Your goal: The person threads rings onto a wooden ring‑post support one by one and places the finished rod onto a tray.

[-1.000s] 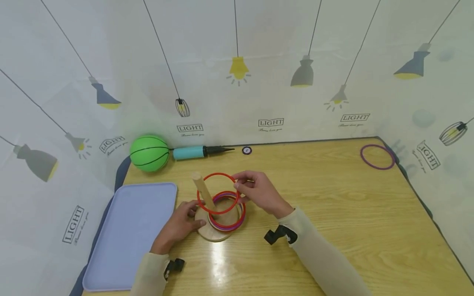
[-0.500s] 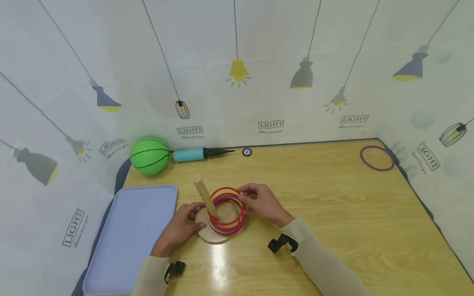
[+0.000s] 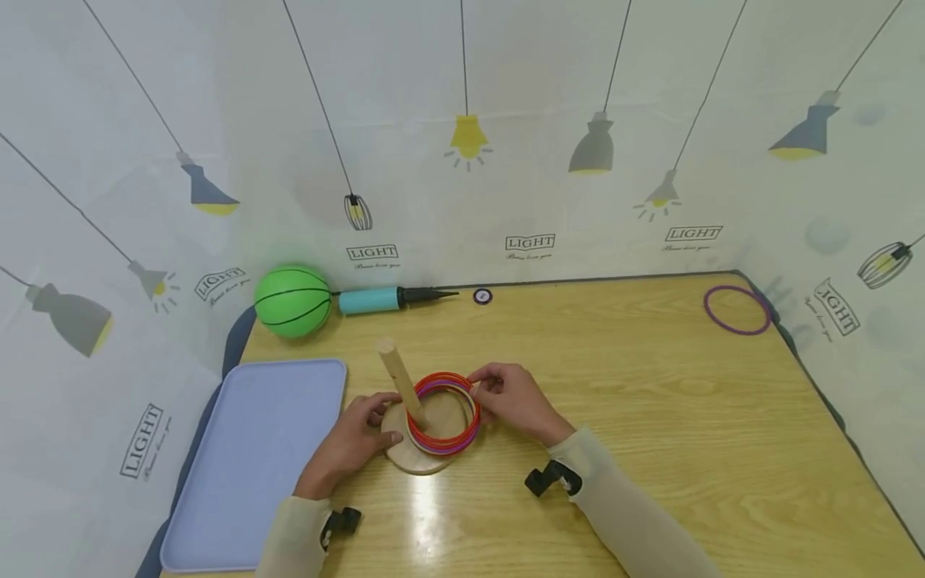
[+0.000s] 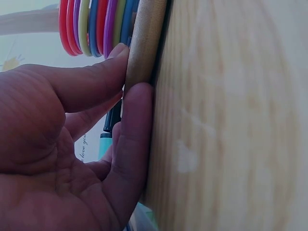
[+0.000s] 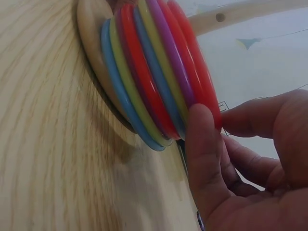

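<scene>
A round wooden base (image 3: pixel 419 463) with an upright wooden post (image 3: pixel 397 376) stands on the table. Several coloured rings, blue, yellow, purple and red, lie stacked around the post, with a red ring (image 5: pixel 198 57) uppermost. At the base's left edge, my left hand (image 3: pixel 352 436) holds the rim between thumb and finger, as the left wrist view shows. My right hand (image 3: pixel 518 401) pinches the right side of the red ring, which now lies on the stack. From the head view, the lower rings are mostly hidden.
A lilac tray (image 3: pixel 253 466) lies left of the stand. Behind it are a green ball (image 3: pixel 292 301), a blue and black hand pump (image 3: pixel 370 301) and a small round disc (image 3: pixel 482 296). A purple ring (image 3: pixel 737 310) lies at the far right, by the printed wall covering.
My right hand has lowered the red ring from partway up the post onto the stack. My left hand has stayed on the base.
</scene>
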`<state>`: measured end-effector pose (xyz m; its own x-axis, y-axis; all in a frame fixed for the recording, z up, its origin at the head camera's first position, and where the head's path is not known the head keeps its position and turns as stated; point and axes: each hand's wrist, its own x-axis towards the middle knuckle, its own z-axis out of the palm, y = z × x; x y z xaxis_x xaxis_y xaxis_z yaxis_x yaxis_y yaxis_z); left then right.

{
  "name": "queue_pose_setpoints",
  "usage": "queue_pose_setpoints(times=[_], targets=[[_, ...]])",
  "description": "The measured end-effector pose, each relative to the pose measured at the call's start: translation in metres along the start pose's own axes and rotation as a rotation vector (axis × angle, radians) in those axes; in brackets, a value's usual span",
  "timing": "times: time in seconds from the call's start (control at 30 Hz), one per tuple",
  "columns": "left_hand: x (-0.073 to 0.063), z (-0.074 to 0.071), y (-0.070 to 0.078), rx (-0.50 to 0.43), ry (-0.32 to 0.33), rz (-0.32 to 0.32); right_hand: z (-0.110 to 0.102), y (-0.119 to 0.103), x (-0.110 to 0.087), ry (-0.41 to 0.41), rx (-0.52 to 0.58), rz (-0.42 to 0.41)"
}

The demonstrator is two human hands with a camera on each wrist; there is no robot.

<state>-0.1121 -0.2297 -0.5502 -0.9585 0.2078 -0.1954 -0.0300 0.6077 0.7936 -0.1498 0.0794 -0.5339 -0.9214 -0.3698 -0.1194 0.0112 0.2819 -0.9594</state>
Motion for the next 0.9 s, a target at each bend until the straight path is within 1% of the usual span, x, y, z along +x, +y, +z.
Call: queue_pose_setpoints(times=[0.17, 0.27, 0.4, 0.53, 0.77, 0.9], targets=[[0.002, 0.000, -0.001, 0.000, 0.001, 0.000, -0.004, 0.001, -0.004, -0.002, 0.029, 0.001], [0.002, 0.001, -0.002, 0.006, -0.001, 0.003, -0.010, -0.001, -0.008, 0.010, 0.006, -0.001], [0.002, 0.001, -0.002, 0.002, 0.000, -0.002, -0.023, -0.001, -0.012, 0.017, -0.042, -0.031], [0.001, 0.000, -0.001, 0.001, -0.001, -0.004, -0.042, 0.003, -0.014, 0.021, -0.050, -0.061], [0.000, -0.001, -0.001, 0.005, 0.000, 0.008, -0.083, 0.018, -0.017, 0.087, -0.116, -0.099], [0.000, 0.000, -0.001, 0.000, -0.003, 0.003, -0.108, 0.025, -0.025, 0.116, -0.116, -0.103]])
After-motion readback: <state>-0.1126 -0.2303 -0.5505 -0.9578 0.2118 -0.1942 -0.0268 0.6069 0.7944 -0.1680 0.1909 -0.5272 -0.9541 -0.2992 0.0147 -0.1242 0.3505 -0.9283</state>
